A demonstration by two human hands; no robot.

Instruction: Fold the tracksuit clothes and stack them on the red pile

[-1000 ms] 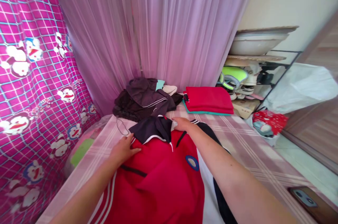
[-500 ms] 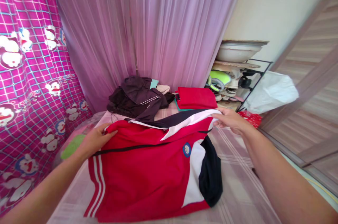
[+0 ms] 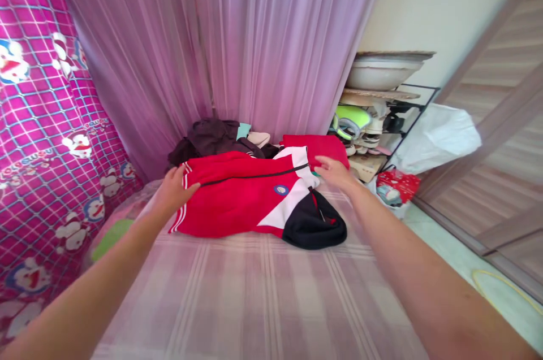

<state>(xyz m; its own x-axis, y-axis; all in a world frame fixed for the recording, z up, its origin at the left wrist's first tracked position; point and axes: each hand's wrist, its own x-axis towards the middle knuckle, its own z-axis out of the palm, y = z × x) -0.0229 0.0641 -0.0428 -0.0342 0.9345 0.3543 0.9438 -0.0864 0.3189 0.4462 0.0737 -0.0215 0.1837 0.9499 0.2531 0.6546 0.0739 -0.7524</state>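
Note:
A red jacket (image 3: 229,202) with white and black parts, a dark zip and a round blue badge lies flat across the bed. My left hand (image 3: 176,187) rests at its striped left end, fingers apart and holding nothing. Near the white collar, on the jacket's right, my right hand (image 3: 333,170) has its fingers spread with nothing in them. The black sleeve (image 3: 314,224) lies bunched at the near right corner of the jacket.
Behind the jacket lie a dark clothes pile (image 3: 212,137) and a folded red cloth (image 3: 326,148). A rack (image 3: 418,128) with shoes and a basin (image 3: 382,72) stands at right, beside a white bag (image 3: 445,137). A patterned pink curtain (image 3: 42,122) hangs at left.
The jacket has moved away from me and now lies flatter, its collar turned to the right. Both hands have let go of its edge, and my right hand has moved left.

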